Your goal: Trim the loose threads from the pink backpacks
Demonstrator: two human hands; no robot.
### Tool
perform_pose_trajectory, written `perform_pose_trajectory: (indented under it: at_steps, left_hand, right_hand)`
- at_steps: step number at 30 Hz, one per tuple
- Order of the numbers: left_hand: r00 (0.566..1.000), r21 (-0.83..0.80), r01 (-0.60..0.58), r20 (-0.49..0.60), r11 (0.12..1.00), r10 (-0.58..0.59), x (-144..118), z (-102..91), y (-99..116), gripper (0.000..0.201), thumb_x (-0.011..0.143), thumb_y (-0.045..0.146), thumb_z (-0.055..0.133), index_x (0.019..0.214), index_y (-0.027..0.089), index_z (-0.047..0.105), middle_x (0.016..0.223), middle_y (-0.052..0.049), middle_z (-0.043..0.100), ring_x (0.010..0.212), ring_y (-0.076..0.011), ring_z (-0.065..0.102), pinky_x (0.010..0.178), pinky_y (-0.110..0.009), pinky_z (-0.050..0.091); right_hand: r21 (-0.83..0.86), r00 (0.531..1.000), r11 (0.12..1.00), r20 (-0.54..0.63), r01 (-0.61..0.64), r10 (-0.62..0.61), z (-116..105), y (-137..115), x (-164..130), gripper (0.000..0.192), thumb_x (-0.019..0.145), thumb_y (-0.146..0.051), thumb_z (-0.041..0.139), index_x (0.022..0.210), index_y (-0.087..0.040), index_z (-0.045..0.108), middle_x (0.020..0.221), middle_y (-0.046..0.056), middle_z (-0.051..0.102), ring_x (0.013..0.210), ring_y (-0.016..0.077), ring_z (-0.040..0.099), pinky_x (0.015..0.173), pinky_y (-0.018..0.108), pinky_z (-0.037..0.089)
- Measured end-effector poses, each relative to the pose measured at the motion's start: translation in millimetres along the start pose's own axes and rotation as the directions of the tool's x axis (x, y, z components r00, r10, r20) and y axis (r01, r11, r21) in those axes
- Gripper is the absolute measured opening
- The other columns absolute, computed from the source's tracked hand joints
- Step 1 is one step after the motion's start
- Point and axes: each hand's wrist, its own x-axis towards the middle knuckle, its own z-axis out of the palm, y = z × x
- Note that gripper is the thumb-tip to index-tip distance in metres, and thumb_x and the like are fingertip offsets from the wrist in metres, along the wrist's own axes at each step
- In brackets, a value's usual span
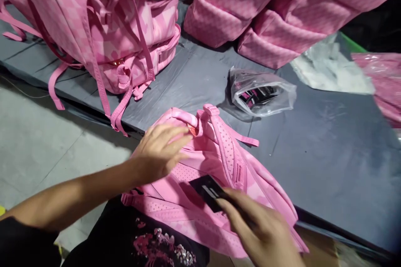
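A pink backpack (200, 154) lies across the table's front edge, its padded shoulder straps facing up. Over its top end is my left hand (163, 148), fingers spread and holding nothing, near a small orange-red piece (192, 129) by the top loop. My right hand (253, 221) pinches a black tag (206, 192) with pale print above the back panel. Just beyond the backpack lies a clear plastic bag (263, 94), its mouth open toward me, with several black and pink tags inside.
At the back left, pink camouflage backpacks (119, 29) are stacked with straps dangling over the grey table (332, 158). Pink checked bags (266, 12) stand at the back. White plastic (335, 69) and a wrapped pink item (382, 79) lie at the right.
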Motion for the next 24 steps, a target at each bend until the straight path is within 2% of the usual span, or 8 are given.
perform_pose_trajectory:
  at_steps: [3, 6, 8, 10, 13, 16, 21, 24]
  left_hand:
    - [0.986, -0.314, 0.097, 0.158, 0.945, -0.049, -32, -4.6, 23, 0.031, 0.094, 0.031, 0.055, 0.122, 0.018, 0.057, 0.112, -0.008, 0.070, 0.101, -0.0203, 0.064, 0.088, -0.034, 0.050]
    - [0.896, -0.445, 0.403, 0.371, 0.800, -0.245, -51, -3.9, 30, 0.011, 0.093, 0.025, 0.054, 0.096, 0.020, 0.064, 0.083, 0.000, 0.071, 0.074, -0.0128, 0.064, 0.068, -0.024, 0.048]
    - [0.823, -0.473, 0.559, 0.415, 0.681, -0.387, -56, -4.1, 29, 0.013, 0.092, 0.025, 0.056, 0.083, 0.020, 0.063, 0.067, 0.004, 0.064, 0.059, -0.0090, 0.055, 0.059, -0.021, 0.042]
    - [0.762, -0.515, 0.645, 0.370, 0.565, -0.532, -56, -5.2, 26, 0.012, 0.088, 0.030, 0.061, 0.080, 0.020, 0.063, 0.062, 0.005, 0.059, 0.055, -0.0083, 0.050, 0.055, -0.020, 0.040]
    - [0.646, -0.642, 0.684, 0.314, 0.346, -0.696, -50, -4.4, 24, 0.015, 0.081, 0.033, 0.067, 0.079, 0.019, 0.062, 0.064, 0.003, 0.059, 0.059, -0.0095, 0.053, 0.055, -0.020, 0.043]
    - [0.584, -0.704, 0.686, 0.383, 0.183, -0.716, -46, 2.9, 28, 0.019, 0.076, 0.033, 0.069, 0.075, 0.018, 0.058, 0.063, 0.004, 0.056, 0.057, -0.0090, 0.052, 0.054, -0.020, 0.042]
    - [0.550, -0.685, 0.720, 0.471, 0.107, -0.690, -54, 17.2, 32, 0.022, 0.078, 0.035, 0.068, 0.075, 0.018, 0.055, 0.062, 0.005, 0.051, 0.055, -0.0068, 0.044, 0.052, -0.018, 0.037]
    - [0.522, -0.678, 0.732, 0.498, 0.065, -0.693, -57, 19.5, 32, 0.025, 0.080, 0.038, 0.067, 0.075, 0.017, 0.054, 0.062, 0.005, 0.048, 0.056, -0.0068, 0.043, 0.052, -0.018, 0.036]
  right_hand:
    - [0.073, 0.977, 0.992, 0.179, 0.105, -0.117, 41, -23, 19, 0.019, 0.094, -0.034, 0.055, 0.088, -0.024, 0.070, 0.070, 0.002, 0.070, 0.057, 0.0168, 0.065, 0.055, 0.027, 0.050]
    - [0.135, 0.968, 0.986, 0.218, 0.097, -0.125, 56, -30, 32, 0.024, 0.095, -0.034, 0.054, 0.080, -0.021, 0.068, 0.068, 0.002, 0.067, 0.056, 0.0142, 0.061, 0.056, 0.025, 0.049]
    - [0.204, 0.977, 0.979, 0.204, 0.014, -0.057, 56, -29, 34, 0.023, 0.091, -0.038, 0.059, 0.081, -0.020, 0.069, 0.068, 0.002, 0.067, 0.057, 0.0142, 0.060, 0.055, 0.024, 0.049]
    - [0.306, 0.975, 0.940, 0.204, -0.148, 0.087, 54, -25, 34, 0.025, 0.085, -0.044, 0.066, 0.086, -0.020, 0.071, 0.071, 0.003, 0.068, 0.057, 0.0143, 0.060, 0.051, 0.024, 0.050]
    - [0.435, 0.922, 0.816, 0.248, -0.381, 0.298, 53, -21, 34, 0.035, 0.076, -0.052, 0.073, 0.092, -0.020, 0.073, 0.080, 0.004, 0.070, 0.052, 0.0127, 0.059, 0.049, 0.025, 0.052]
    - [0.482, 0.887, 0.749, 0.321, -0.454, 0.331, 57, -19, 35, 0.039, 0.073, -0.052, 0.075, 0.095, -0.020, 0.074, 0.080, 0.004, 0.070, 0.048, 0.0117, 0.057, 0.051, 0.027, 0.051]
    - [0.502, 0.886, 0.754, 0.404, -0.425, 0.230, 64, -21, 41, 0.032, 0.080, -0.049, 0.071, 0.092, -0.020, 0.075, 0.052, -0.003, 0.058, 0.049, 0.0122, 0.054, 0.060, 0.027, 0.047]
    - [0.515, 0.886, 0.742, 0.397, -0.430, 0.239, 64, -22, 46, 0.032, 0.082, -0.050, 0.069, 0.088, -0.018, 0.074, 0.049, -0.003, 0.057, 0.049, 0.0119, 0.053, 0.060, 0.027, 0.045]
